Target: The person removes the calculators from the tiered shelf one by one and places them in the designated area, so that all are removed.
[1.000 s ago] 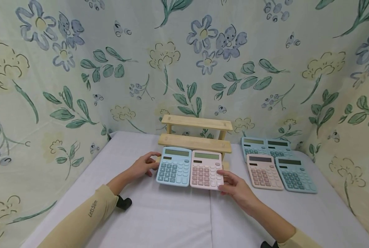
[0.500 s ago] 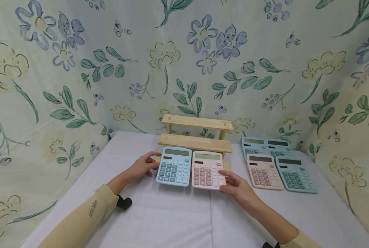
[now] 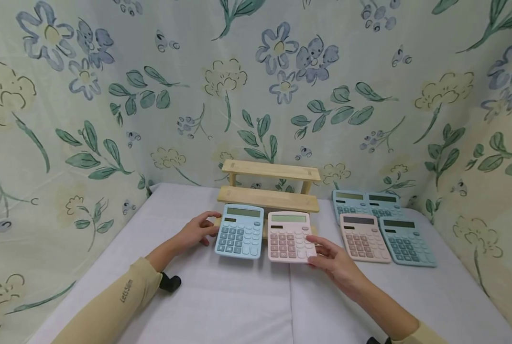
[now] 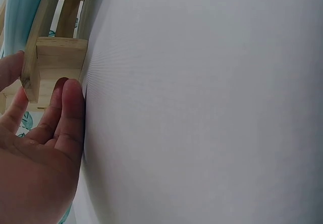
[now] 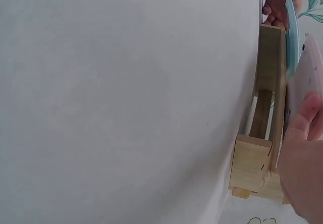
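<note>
A tiered wooden rack stands at the back of the table. On its lowest step a light blue calculator leans at the left. To the right of it is a pink calculator, with a narrow gap between the two. My right hand grips the pink one by its lower right edge, fingers at the front and thumb near the corner. My left hand holds the rack's left end. In the left wrist view, the thumb lies at the step's edge beside the blue calculator and curled fingers sit below.
On the right of the white-covered table, a second pink calculator lies beside a darker blue calculator. Behind them are two more blue calculators. A flowered cloth hangs around the back and sides.
The pink calculator has shifted slightly right in my right hand, so a gap has opened between it and the blue one. My left hand stays at the rack. The head view turned a little.
</note>
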`<state>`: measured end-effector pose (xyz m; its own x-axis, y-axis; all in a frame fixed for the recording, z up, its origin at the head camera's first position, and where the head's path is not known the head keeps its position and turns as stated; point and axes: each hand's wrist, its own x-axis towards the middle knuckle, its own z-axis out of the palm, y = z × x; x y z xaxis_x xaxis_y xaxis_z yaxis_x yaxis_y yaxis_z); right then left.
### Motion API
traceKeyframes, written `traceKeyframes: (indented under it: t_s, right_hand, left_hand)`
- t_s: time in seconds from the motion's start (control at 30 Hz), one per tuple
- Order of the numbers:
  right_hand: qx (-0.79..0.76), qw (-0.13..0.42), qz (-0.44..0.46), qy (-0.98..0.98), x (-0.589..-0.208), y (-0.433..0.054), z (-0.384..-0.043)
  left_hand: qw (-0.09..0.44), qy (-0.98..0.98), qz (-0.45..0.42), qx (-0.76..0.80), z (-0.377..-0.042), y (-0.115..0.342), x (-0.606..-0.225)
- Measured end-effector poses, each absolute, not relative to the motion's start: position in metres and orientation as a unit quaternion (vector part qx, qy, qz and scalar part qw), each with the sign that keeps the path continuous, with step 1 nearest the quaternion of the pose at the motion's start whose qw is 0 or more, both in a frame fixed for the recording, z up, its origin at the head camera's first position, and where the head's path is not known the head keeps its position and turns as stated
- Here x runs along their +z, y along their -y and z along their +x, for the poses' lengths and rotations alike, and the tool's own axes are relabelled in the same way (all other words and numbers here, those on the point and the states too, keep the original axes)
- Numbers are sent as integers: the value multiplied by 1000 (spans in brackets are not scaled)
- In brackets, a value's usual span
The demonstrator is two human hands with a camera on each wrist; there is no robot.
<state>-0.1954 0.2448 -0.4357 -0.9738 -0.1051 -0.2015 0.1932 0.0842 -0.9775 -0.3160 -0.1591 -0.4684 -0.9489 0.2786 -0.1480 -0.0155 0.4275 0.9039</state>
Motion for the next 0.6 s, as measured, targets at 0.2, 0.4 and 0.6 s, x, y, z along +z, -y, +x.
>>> traceKeyframes:
  t_s: [0.2, 0.4, 0.6]
  right_hand:
    - [-684, 111, 30, -721, -436, -249, -194]
    - [-681, 100, 37, -724, -435, -250, -193]
    - [-677, 94, 43, -728, -434, -252, -191]
  left_hand:
    - [140, -834, 82, 527, -315, 159, -469]
    - [137, -833, 80, 530, -315, 159, -468]
    - [144, -830, 85, 532, -316, 161, -469]
